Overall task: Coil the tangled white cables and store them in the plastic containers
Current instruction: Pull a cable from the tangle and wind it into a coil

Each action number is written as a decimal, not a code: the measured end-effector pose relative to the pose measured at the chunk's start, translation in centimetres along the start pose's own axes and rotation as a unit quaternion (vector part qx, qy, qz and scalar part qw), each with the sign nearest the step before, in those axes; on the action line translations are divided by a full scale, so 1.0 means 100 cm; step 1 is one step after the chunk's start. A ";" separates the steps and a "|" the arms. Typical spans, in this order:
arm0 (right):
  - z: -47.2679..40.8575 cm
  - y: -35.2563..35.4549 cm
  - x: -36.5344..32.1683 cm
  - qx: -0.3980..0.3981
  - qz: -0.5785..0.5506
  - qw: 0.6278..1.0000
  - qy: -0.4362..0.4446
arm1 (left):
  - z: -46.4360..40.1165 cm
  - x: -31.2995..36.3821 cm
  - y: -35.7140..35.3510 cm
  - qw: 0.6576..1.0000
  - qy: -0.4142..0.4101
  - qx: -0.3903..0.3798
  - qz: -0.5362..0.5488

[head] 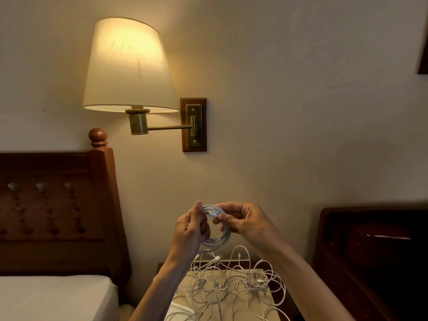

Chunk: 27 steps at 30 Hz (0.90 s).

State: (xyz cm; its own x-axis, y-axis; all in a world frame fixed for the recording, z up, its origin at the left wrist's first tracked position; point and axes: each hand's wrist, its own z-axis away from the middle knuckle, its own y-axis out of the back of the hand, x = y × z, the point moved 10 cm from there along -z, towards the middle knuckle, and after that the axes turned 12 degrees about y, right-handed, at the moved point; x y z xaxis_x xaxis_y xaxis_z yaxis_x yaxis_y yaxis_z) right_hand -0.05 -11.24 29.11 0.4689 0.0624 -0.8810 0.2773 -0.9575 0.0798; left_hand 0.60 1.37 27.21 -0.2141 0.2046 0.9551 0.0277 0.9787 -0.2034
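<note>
A white cable wound into a round coil [218,239] is held up in front of the wall, above the bedside table. My left hand [190,230] grips the coil's left side, thumb up along it. My right hand [243,220] pinches the cable's plug end at the top of the coil between thumb and fingers. Below, a tangle of white cables [234,281] lies spread over the beige top of the bedside table [264,304]. The rounded corner of a pale plastic container [179,309] shows at the table's near left, partly behind my left forearm.
A lit wall lamp [129,66] on a swing arm hangs above left. The bed with a dark wooden headboard [58,205] and white mattress [53,297] stands at the left. A second dark wooden headboard [375,256] stands at the right.
</note>
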 end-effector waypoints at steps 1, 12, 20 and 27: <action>0.000 0.001 0.001 0.006 -0.008 1.000 -0.005 | 0.000 0.001 -0.001 1.000 -0.002 -0.006 -0.001; -0.005 0.039 0.015 0.189 -0.148 0.970 -0.023 | 0.035 -0.005 0.052 0.950 -0.006 0.277 -0.146; -0.002 0.038 0.013 0.221 -0.175 0.959 0.002 | 0.026 -0.044 0.015 0.981 0.079 0.164 0.064; 0.000 0.026 0.024 0.195 -0.246 0.949 -0.026 | 0.015 -0.045 0.011 0.963 0.202 0.132 0.118</action>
State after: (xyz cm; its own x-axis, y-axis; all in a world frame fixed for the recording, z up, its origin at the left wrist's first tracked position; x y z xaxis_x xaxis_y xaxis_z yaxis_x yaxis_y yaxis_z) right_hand 1.75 -13.57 27.22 0.3185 0.5239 -0.7900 0.1155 -0.8486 -0.5163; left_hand 0.13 1.51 22.35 0.1671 0.4632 0.8704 -0.2311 0.8766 -0.4221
